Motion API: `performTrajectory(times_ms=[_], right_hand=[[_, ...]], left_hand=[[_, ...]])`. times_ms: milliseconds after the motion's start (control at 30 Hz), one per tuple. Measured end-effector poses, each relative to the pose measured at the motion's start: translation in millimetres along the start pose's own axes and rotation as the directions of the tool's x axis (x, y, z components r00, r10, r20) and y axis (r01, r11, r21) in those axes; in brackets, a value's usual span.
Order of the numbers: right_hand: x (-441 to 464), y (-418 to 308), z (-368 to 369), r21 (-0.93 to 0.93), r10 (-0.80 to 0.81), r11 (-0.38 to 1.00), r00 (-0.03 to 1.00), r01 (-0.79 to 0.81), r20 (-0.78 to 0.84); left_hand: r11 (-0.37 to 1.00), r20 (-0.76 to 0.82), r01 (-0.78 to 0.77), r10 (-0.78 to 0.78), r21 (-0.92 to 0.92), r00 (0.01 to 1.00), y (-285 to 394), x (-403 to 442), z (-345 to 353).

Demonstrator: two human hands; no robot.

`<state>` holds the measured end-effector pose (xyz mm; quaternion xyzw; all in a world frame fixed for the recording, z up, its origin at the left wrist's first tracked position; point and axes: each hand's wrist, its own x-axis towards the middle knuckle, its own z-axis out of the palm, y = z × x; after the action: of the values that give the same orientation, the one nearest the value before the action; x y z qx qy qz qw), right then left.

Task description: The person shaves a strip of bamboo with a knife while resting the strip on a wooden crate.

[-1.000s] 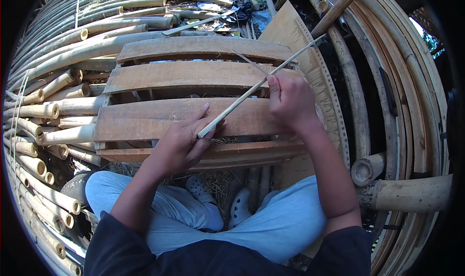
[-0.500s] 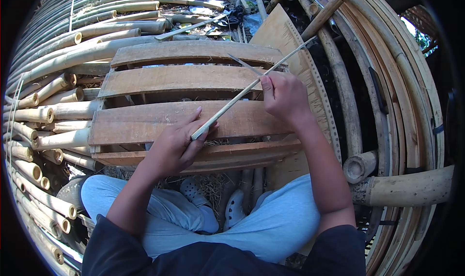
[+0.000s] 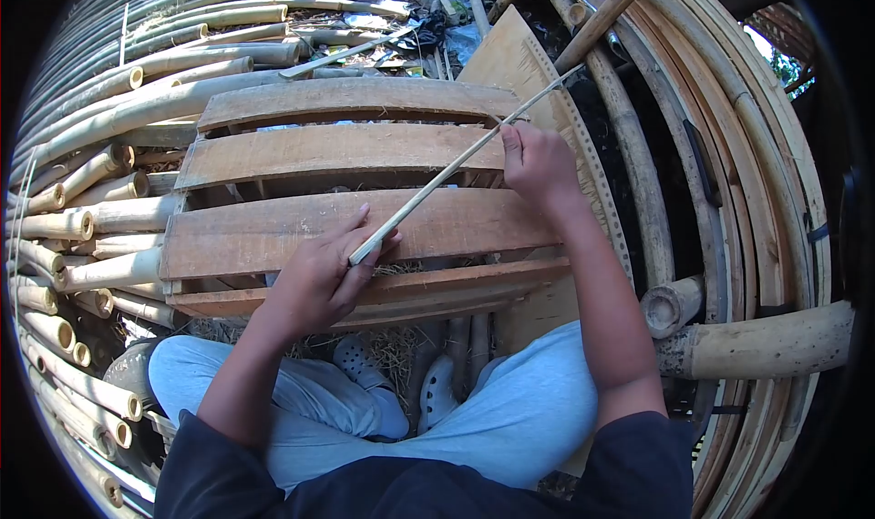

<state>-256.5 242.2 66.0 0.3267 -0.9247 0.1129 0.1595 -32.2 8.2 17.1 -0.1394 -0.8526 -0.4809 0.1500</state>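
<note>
Over long brown wooden slats (image 3: 264, 159), a thin pale bamboo strip (image 3: 424, 192) slants, left hand (image 3: 319, 268) fingers pinching its near end; right hand (image 3: 542, 161), fingers curled tight, seemingly grips a mostly hidden grey blade (image 3: 497, 118); slipping could cut

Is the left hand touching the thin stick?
Touching: the head view shows the thin stick lying in the left hand, between thumb and fingers.

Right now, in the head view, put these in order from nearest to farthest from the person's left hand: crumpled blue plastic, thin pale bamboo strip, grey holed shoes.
From the left hand:
1. Thin pale bamboo strip: touching it, slanting up to the right.
2. Grey holed shoes: below, slightly right.
3. Crumpled blue plastic: far beyond, near the top.
</note>
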Motion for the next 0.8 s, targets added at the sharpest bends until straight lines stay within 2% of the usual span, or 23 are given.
performTrajectory(times_ms=[33,100,133,200,300,333,367,400,433,533,600,633,667,733,767,800], right_hand=[[4.0,17.4,6.7,-0.002,-0.001,1.000,1.000,0.001,0.003],[7.8,45.4,16.4,-0.099,0.186,0.976,0.977,-0.196,-0.107],[4.6,27.3,7.4,-0.099,0.185,0.976,0.976,-0.196,-0.111],[-4.8,-8.8,-10.9,-0.028,0.011,1.000,0.996,-0.009,0.088],[-2.2,-14.0,-20.8,-0.068,-0.049,0.996,0.992,0.057,0.118],[-0.7,5.8,-10.1,-0.068,-0.045,0.996,0.991,0.054,0.126],[5.4,41.5,8.2,-0.111,0.109,0.988,0.994,-0.106,0.020],[10.7,42.1,5.5,-0.134,0.257,0.954,0.962,-0.268,-0.095],[7.9,39.7,5.3,-0.134,0.258,0.954,0.961,-0.270,-0.101],[-0.4,10.3,-6.2,-0.115,0.172,0.978,0.985,-0.173,-0.017],[-2.7,-2.0,-13.1,-0.046,-0.108,0.993,0.990,0.113,0.093],[4.3,6.9,-4.7,-0.143,0.165,0.977,0.986,-0.160,0.023],[4.1,25.4,6.9,-0.147,0.170,0.975,0.985,-0.164,0.030],[6.4,42.4,10.6,-0.212,0.352,0.906,0.930,-0.367,-0.107],[3.2,47.6,15.5,-0.208,0.352,0.906,0.929,-0.369,-0.113],[-0.5,21.8,0.3,-0.165,0.273,0.949,0.962,-0.268,0.006]], left_hand=[[1.000,-0.001,0.002,-0.002,-0.003,1.000,0.4,0.2,0.7],[1.000,0.022,-0.026,0.026,0.011,0.999,1.2,1.5,-0.7],[0.999,0.021,-0.030,0.030,0.013,0.999,2.0,1.9,-1.7],[0.999,-0.004,0.022,-0.022,-0.040,1.000,2.8,2.0,-2.2],[0.999,0.017,0.031,-0.030,-0.030,0.999,-1.1,-0.7,0.3],[0.999,0.021,0.036,-0.035,-0.035,0.999,-0.5,-1.7,1.2],[1.000,0.019,0.024,-0.024,-0.015,1.000,0.0,-0.3,0.8],[1.000,0.018,0.008,-0.009,0.008,1.000,0.5,1.1,-0.1],[1.000,0.019,0.004,-0.004,0.010,1.000,0.9,1.8,-1.2],[0.999,0.014,0.022,-0.022,-0.046,1.000,1.7,1.9,-0.6],[1.000,-0.005,0.003,-0.003,-0.023,1.000,0.2,1.6,-0.5],[1.000,0.004,0.008,-0.008,-0.030,1.000,0.9,-0.2,0.0],[1.000,0.011,-0.003,0.003,-0.011,1.000,1.7,-0.2,-0.4],[1.000,0.017,-0.027,0.026,0.016,1.000,2.0,2.4,-1.4],[1.000,0.002,-0.010,0.010,-0.012,1.000,1.3,2.1,-1.2],[0.999,-0.016,0.010,-0.011,-0.045,1.000,1.3,1.2,0.1]])
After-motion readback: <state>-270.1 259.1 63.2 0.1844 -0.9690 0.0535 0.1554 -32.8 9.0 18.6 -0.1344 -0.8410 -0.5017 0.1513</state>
